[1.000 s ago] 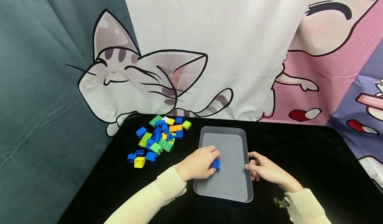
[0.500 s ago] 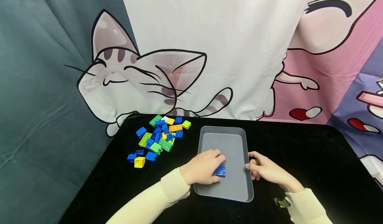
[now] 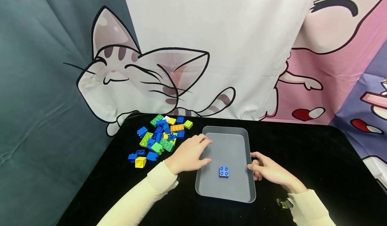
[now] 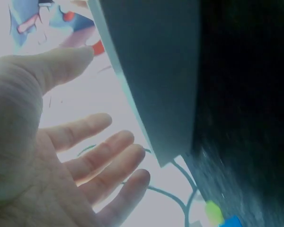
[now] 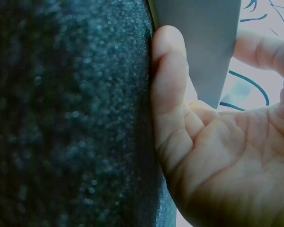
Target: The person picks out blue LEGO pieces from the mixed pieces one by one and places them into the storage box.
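Observation:
A blue square toy brick lies studs up inside the grey tray, a little below its middle. My left hand holds nothing; its thumb and fingers are spread over the tray's left rim, up and left of the brick. The left wrist view has the same hand with bare fingers beside the tray's outer wall. At the tray's right side, my right hand holds the edge. In the right wrist view its thumb is at the rim and its fingers lie along the wall.
A loose pile of toy bricks, blue, green, yellow and orange, lies left of the tray on the black tabletop. One yellow brick sits at the pile's near end. Behind the table hangs a printed cloth.
My left hand set the blue brick down in the tray, let go and drew back up and left. The right hand has stayed at the tray's edge.

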Demonstrator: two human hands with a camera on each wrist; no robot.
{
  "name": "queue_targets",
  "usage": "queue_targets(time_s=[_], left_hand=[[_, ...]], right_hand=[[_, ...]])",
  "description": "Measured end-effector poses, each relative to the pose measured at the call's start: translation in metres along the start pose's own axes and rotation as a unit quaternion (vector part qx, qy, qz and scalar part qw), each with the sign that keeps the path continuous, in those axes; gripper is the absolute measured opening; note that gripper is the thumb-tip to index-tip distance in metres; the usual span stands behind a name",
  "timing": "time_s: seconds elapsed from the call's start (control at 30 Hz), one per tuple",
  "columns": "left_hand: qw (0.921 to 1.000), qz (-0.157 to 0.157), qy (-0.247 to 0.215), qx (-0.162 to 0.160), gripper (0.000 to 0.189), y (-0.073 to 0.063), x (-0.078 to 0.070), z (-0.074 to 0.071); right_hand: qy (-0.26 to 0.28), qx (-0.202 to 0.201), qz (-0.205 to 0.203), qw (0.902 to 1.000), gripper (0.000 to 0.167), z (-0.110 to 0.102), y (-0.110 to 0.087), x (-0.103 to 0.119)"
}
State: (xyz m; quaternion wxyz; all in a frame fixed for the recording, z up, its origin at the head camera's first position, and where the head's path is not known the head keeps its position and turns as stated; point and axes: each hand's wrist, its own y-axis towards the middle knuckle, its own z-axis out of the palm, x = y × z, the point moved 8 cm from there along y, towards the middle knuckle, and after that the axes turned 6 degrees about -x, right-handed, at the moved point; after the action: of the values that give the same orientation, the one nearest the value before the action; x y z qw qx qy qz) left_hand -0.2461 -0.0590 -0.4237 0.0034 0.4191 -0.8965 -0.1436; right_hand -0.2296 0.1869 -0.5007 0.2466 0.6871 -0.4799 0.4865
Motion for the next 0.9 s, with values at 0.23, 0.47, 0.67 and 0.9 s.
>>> queue_targets(time_s=[0.23, 0.47, 0.67, 0.9], left_hand=[[0.9992, -0.039, 0.009, -0.006, 0.059, 0.003, 0.041, 0.001], [0.9958, -0.082, 0.040, 0.012, 0.057, 0.007, 0.083, 0.006], [0.9883, -0.111, 0.094, 0.047, 0.057, 0.009, 0.107, 0.011], [0.9833, -0.121, 0.117, 0.069, 0.053, 0.011, 0.122, 0.015]], right_hand=[[0.006, 0.001, -0.001, 1.0000, 0.061, 0.000, 0.000, -0.001], [0.007, 0.001, -0.008, 0.9999, 0.058, 0.000, 0.000, 0.001], [0.008, 0.003, -0.004, 1.0000, 0.057, 0.000, -0.001, 0.002], [0.006, 0.003, -0.006, 1.0000, 0.056, 0.000, 0.000, 0.002]])
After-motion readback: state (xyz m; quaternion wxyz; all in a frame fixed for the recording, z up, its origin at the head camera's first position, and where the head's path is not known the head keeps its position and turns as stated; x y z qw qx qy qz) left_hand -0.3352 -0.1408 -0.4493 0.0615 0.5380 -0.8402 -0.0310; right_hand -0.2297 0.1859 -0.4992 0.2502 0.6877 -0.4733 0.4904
